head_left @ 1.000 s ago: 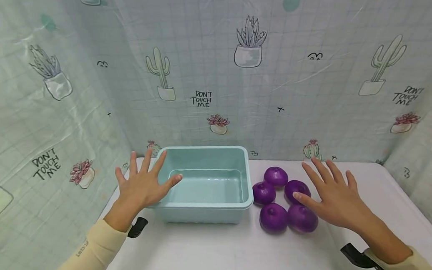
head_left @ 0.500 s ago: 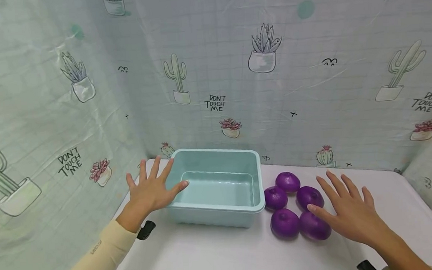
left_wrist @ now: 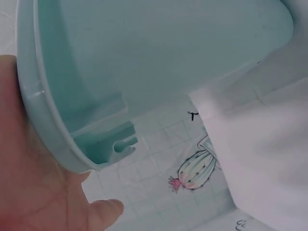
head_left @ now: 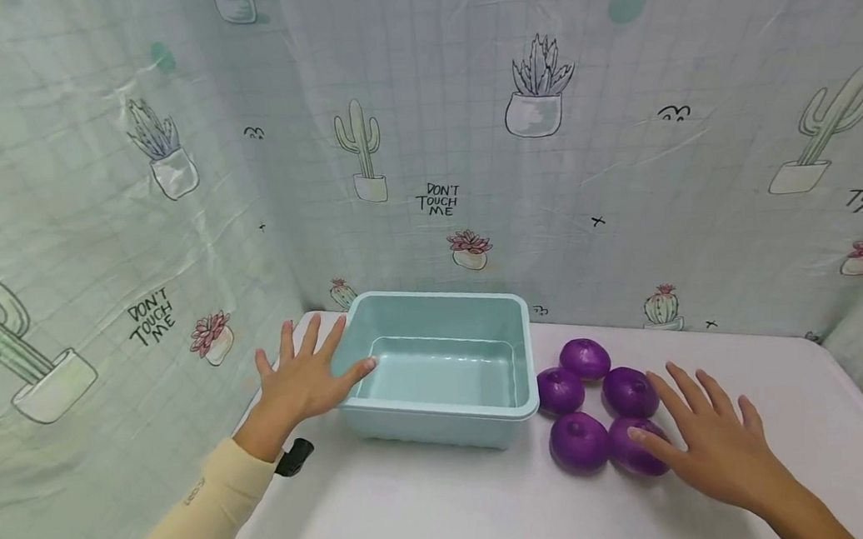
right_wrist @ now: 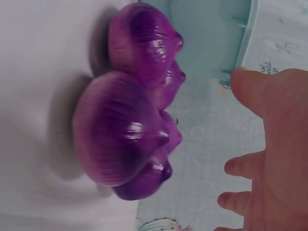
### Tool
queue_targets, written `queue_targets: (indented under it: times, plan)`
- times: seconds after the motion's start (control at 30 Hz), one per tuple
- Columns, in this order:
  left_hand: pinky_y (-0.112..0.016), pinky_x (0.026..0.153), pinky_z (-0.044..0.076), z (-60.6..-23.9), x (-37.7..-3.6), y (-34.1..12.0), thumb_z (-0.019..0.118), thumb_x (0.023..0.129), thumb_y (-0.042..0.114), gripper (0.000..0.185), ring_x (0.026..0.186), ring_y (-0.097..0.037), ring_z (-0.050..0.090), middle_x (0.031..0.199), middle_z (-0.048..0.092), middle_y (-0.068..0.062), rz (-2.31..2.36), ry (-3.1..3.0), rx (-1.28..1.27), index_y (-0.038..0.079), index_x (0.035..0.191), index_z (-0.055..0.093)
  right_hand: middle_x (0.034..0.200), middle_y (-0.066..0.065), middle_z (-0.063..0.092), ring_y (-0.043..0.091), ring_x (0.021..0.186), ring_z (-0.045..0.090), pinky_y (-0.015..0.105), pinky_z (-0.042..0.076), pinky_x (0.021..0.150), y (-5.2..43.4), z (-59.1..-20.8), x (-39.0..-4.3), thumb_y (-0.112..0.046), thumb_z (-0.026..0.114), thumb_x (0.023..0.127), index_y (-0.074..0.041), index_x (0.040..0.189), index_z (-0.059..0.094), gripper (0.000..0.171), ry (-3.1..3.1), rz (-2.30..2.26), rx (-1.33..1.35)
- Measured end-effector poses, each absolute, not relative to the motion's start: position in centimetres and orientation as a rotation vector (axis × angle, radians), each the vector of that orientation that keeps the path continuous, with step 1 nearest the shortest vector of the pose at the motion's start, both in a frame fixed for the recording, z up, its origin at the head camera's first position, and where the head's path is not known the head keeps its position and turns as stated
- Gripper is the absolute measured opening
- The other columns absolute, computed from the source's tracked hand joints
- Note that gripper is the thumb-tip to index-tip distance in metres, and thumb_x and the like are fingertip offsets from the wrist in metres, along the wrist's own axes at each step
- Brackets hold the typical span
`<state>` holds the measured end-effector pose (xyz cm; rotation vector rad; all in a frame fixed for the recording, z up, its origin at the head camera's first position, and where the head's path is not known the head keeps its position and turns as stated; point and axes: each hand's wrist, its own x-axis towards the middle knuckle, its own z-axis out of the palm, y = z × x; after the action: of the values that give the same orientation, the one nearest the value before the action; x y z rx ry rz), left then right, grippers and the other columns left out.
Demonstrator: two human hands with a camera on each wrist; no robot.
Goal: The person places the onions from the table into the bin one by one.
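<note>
A pale blue-green plastic bin [head_left: 441, 407] stands on the table in the head view, its open top facing up. My left hand [head_left: 297, 387] is spread at the bin's left side, fingers straight; whether it touches the rim is unclear. Several glossy purple onions [head_left: 579, 443] sit in a cluster just right of the bin, and the right wrist view shows the same onions [right_wrist: 120, 130] from the side. My right hand [head_left: 715, 450] hovers beside the cluster, fingers spread and holding nothing. In the head view its thumb overlaps the nearest right onion [head_left: 628, 456].
A white-covered table [head_left: 433, 511] carries everything. Behind it hangs a curtain [head_left: 548, 211] printed with cacti, and more curtain [head_left: 100, 259] closes off the left side. A black wrist strap [head_left: 294, 457] shows on the left arm.
The head view has turned, so the bin and onions appear further right. Relative to the onions, my right hand has come slightly nearer to me. The left hand stays by the bin.
</note>
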<state>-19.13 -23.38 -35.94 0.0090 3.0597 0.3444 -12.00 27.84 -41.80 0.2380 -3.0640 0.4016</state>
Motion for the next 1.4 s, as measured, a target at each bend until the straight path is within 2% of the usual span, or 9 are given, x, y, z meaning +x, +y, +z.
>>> queue_targets:
  times: [0.4,0.63,0.77,0.93,1.1,1.23,1.4]
  plan:
    - [-0.087,0.111,-0.002,-36.4,-19.6,-23.4,0.031,0.096,0.084,0.101,0.158,-0.055,-0.013,0.176,0.004,-0.017,0.488,2.943,0.061,0.019,0.169,0.008,0.167,0.026,0.027,0.056,0.15,0.019,0.085,0.012,0.106,27.5,-43.4,-11.1,-0.071,0.06,0.094,-0.007,0.16,0.036,0.095,-3.091,0.458,0.198]
    - [-0.085,0.114,0.008,-36.9,-19.8,-23.7,0.037,0.102,0.073,0.1,0.158,-0.056,-0.007,0.175,0.007,-0.021,0.581,2.956,0.179,0.003,0.167,0.007,0.165,0.024,0.03,0.056,0.15,0.022,0.084,0.015,0.105,27.1,-44.1,-10.8,-0.068,0.062,0.094,-0.009,0.159,0.038,0.091,-3.079,0.47,0.184]
    - [-0.081,0.117,0.011,-37.1,-20.2,-24.3,0.038,0.108,0.061,0.091,0.156,-0.059,-0.003,0.173,0.009,-0.028,0.753,2.884,0.248,-0.002,0.165,0.007,0.164,0.024,0.033,0.055,0.149,0.024,0.085,0.016,0.105,26.9,-44.5,-10.6,-0.069,0.062,0.093,-0.009,0.159,0.039,0.091,-3.088,0.456,0.163]
    - [-0.076,0.119,0.019,-36.7,-20.6,-25.2,0.034,0.113,0.044,0.072,0.156,-0.057,0.012,0.17,0.015,-0.031,0.971,2.749,0.236,0.0,0.165,0.012,0.161,0.026,0.036,0.056,0.148,0.026,0.085,0.019,0.104,26.7,-45.2,-10.4,-0.07,0.06,0.094,-0.008,0.159,0.039,0.092,-3.099,0.453,0.135]
    - [-0.068,0.114,0.038,-36.2,-20.8,-25.7,0.044,0.112,0.023,0.061,0.151,-0.053,0.034,0.167,0.027,-0.031,1.16,2.648,0.132,0.0,0.164,0.021,0.157,0.028,0.041,0.056,0.143,0.032,0.086,0.022,0.102,26.6,-45.6,-10.3,-0.072,0.062,0.092,-0.006,0.157,0.04,0.095,-3.111,0.434,0.127]
    - [-0.061,0.107,0.05,-36.2,-21.3,-25.8,0.053,0.108,0.016,0.061,0.135,-0.046,0.055,0.154,0.045,-0.031,1.294,2.574,0.011,0.004,0.163,0.029,0.15,0.028,0.048,0.055,0.137,0.04,0.085,0.03,0.1,26.7,-45.9,-10.1,-0.072,0.067,0.088,-0.004,0.155,0.042,0.098,-3.095,0.392,0.124]
    - [-0.047,0.094,0.058,-36.1,-22.0,-26.4,0.06,0.104,0.012,0.061,0.114,-0.029,0.063,0.134,0.055,-0.021,1.423,2.498,-0.069,0.006,0.16,0.038,0.144,0.029,0.054,0.055,0.133,0.044,0.083,0.034,0.097,26.9,-46.5,-10.4,-0.07,0.075,0.081,-0.002,0.152,0.045,0.103,-3.051,0.41,0.131]
